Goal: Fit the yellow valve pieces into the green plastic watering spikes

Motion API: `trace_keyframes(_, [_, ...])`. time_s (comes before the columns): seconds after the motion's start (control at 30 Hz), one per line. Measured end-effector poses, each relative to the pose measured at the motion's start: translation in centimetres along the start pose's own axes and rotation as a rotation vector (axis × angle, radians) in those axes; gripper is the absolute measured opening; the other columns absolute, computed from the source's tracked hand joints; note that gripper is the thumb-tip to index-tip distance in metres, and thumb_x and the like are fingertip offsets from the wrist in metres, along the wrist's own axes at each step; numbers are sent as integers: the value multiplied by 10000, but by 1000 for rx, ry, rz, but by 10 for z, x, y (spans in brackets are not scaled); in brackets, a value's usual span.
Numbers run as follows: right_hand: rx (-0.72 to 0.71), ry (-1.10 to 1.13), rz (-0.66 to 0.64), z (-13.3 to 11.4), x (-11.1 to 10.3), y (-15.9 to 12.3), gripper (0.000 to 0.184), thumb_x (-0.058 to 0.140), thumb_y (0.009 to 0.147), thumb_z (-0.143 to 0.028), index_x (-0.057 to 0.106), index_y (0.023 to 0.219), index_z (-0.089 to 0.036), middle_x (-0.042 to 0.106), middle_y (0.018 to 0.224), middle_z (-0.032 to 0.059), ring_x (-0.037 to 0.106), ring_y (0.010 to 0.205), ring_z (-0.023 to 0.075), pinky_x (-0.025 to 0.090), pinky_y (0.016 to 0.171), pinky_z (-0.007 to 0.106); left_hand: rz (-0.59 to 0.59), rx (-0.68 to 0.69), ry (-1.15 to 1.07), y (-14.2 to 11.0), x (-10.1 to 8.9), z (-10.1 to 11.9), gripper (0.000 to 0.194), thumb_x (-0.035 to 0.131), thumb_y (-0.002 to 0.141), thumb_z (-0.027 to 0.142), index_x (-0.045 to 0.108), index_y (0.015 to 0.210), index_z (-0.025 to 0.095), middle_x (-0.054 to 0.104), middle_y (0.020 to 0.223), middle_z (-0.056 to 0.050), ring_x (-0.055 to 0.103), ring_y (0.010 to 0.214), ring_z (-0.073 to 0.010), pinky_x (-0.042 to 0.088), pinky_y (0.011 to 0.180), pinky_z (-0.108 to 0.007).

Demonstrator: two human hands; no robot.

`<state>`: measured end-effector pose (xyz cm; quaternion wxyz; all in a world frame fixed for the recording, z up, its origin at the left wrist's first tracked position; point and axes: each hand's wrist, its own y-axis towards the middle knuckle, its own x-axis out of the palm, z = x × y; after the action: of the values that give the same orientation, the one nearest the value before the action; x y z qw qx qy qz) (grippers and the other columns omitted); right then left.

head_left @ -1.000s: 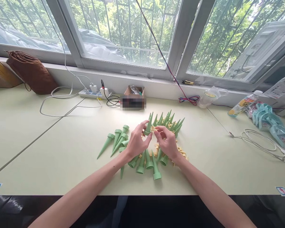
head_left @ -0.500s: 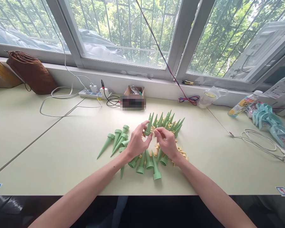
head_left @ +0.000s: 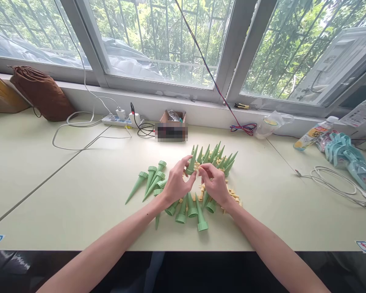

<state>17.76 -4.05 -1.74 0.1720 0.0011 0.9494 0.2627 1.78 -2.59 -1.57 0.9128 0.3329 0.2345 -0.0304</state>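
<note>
My left hand (head_left: 178, 181) grips a green plastic watering spike (head_left: 192, 160), point up, by its wide ribbed base. Close to that base, my right hand (head_left: 214, 183) pinches a small pale yellow plastic part (head_left: 198, 167), mostly covered by the fingertips. Behind my hands stands a cluster of upright green spikes (head_left: 215, 156) with yellow pieces among them. More loose green spikes (head_left: 136, 187) lie to the left, and several others (head_left: 201, 219) lie in front. Small yellow parts (head_left: 232, 195) are scattered beside and partly beneath my right wrist.
At the back sit a power strip (head_left: 117, 118) with cables and a small cardboard box (head_left: 183, 118). A brown pouch (head_left: 42, 93) stands far left. To the right are a bottle (head_left: 315, 134), light-blue plastic items (head_left: 341, 150) and a coiled white cable (head_left: 332, 183).
Both hands stay almost still, holding the spike and the small part close together. The whole view has shifted very slightly.
</note>
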Motion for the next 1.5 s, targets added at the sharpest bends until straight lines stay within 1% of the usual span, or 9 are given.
trace_keyframes(0.1, [5, -6, -3, 1, 0, 0, 257, 474, 1002, -375, 604, 875, -193, 620, 711, 5, 549, 520, 110, 468, 499, 243, -2, 2, 10, 0, 0, -1, 468, 612, 868, 208, 478, 1316, 204, 631, 957, -63, 613, 848, -172, 574, 706, -301])
trace_keyframes(0.3, [10, 8, 18, -1, 1, -1, 227, 580, 943, -382, 585, 1078, -200, 641, 853, 20, 588, 544, 109, 491, 469, 236, -12, -11, -23, -1, 1, -1, 484, 606, 868, 197, 464, 1331, 211, 641, 1018, -78, 617, 917, -189, 573, 711, -301])
trace_keyframes(0.47, [7, 8, 18, -2, 1, 0, 189, 549, 960, -381, 594, 995, -201, 656, 820, 23, 584, 536, 113, 501, 483, 244, -4, -16, 4, 0, 1, -1, 474, 609, 869, 203, 466, 1321, 206, 638, 990, -71, 624, 884, -182, 571, 719, -307])
trace_keyframes(0.6, [17, -12, 4, -2, 0, 1, 255, 489, 990, -405, 612, 920, -193, 652, 744, 23, 574, 537, 122, 493, 506, 251, 14, 5, 30, 0, 1, 0, 466, 621, 865, 213, 475, 1307, 215, 633, 952, -58, 626, 859, -178, 571, 701, -300])
trace_keyframes(0.8, [24, 6, 37, -3, 0, 0, 265, 585, 939, -407, 579, 1092, -191, 646, 864, 29, 587, 553, 113, 492, 473, 239, 15, -21, 25, 0, 0, 0, 454, 619, 865, 221, 480, 1297, 205, 638, 954, -58, 631, 794, -158, 565, 689, -287])
trace_keyframes(0.93, [5, 12, 18, -2, 1, 1, 210, 560, 955, -389, 594, 1013, -190, 645, 838, 27, 575, 549, 112, 503, 497, 246, 14, -29, 33, 0, 0, 0, 457, 614, 867, 219, 477, 1303, 202, 637, 958, -60, 627, 804, -160, 568, 701, -294])
trace_keyframes(1.07, [26, -9, 7, -2, 0, 2, 251, 504, 981, -409, 609, 929, -187, 643, 754, 23, 571, 544, 122, 494, 499, 247, 7, -18, 29, 0, 0, -1, 457, 609, 872, 217, 474, 1308, 204, 640, 950, -61, 628, 832, -169, 569, 701, -294])
trace_keyframes(1.27, [23, -2, 0, -2, 0, 1, 247, 570, 947, -405, 588, 1074, -193, 653, 862, 32, 590, 562, 117, 515, 487, 245, 6, -23, 31, 1, 0, -2, 467, 612, 862, 211, 477, 1309, 201, 654, 944, -61, 623, 817, -168, 563, 696, -299])
trace_keyframes(1.5, [30, -15, -26, 0, 1, 2, 261, 497, 982, -427, 612, 952, -194, 639, 757, 23, 567, 547, 126, 506, 504, 254, 8, -12, 30, 0, 0, -2, 455, 609, 871, 218, 479, 1306, 209, 649, 954, -64, 629, 830, -172, 566, 691, -300])
